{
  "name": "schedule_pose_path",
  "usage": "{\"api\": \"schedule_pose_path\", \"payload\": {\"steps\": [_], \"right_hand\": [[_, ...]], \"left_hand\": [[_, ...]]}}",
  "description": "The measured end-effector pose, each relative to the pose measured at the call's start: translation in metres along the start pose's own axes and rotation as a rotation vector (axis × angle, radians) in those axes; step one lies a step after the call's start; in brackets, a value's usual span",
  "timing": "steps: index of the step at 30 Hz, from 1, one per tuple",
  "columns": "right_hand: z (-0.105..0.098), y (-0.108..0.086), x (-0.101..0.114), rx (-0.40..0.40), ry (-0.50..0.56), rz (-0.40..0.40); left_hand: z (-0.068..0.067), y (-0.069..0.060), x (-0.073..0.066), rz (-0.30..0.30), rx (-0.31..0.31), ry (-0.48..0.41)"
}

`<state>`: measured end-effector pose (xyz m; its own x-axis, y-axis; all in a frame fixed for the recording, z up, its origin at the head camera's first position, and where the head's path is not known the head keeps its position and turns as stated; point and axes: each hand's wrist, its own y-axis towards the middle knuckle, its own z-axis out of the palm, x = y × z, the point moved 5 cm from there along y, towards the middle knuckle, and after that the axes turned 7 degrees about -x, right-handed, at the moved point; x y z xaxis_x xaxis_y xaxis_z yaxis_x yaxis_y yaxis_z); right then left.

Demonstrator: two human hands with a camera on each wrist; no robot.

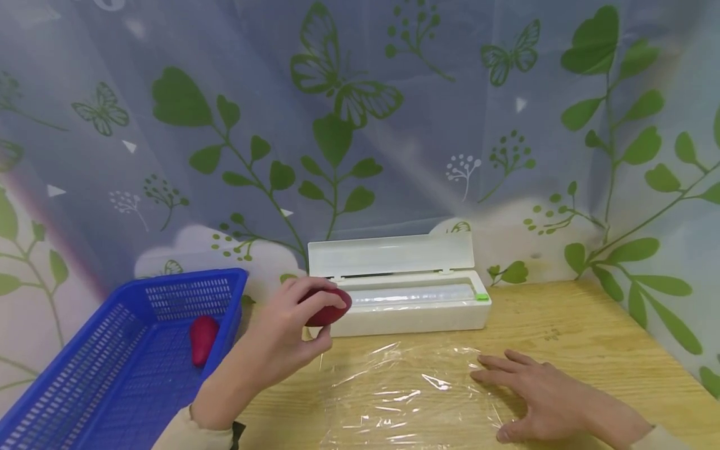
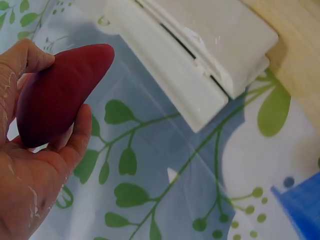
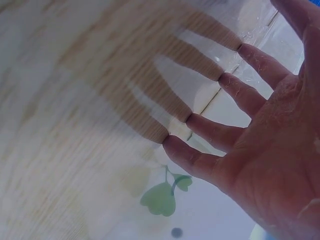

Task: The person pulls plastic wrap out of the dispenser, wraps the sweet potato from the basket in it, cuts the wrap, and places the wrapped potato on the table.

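Observation:
My left hand (image 1: 279, 325) grips a dark red sweet potato (image 2: 65, 92) between thumb and fingers, holding it up before the left end of a white cling film box (image 1: 416, 319). The box stands with its lid raised, a roll of film (image 1: 416, 295) inside. Below it a sheet of clear cling film (image 1: 405, 394) lies spread on the table, wrinkled and shiny. At the sheet's right edge my right hand (image 1: 548, 394) rests with fingers spread, its fingertips (image 3: 175, 145) touching down on the surface.
A blue plastic basket (image 1: 132, 294) stands at the left, with another red sweet potato (image 1: 204, 340) against its right wall. The wooden table (image 1: 590, 337) ends at a curtain (image 1: 416, 162) printed with leaves and butterflies. A green slider (image 1: 482, 297) sits at the box's right end.

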<state>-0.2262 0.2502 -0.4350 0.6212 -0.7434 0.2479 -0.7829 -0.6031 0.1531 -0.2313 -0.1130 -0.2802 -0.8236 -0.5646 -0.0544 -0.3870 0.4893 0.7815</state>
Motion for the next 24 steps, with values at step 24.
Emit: {"api": "schedule_pose_path", "payload": {"steps": [24], "right_hand": [[-0.001, 0.0, 0.003, 0.001, -0.01, -0.004]], "left_hand": [[0.086, -0.033, -0.017, -0.166, 0.186, -0.265]]}}
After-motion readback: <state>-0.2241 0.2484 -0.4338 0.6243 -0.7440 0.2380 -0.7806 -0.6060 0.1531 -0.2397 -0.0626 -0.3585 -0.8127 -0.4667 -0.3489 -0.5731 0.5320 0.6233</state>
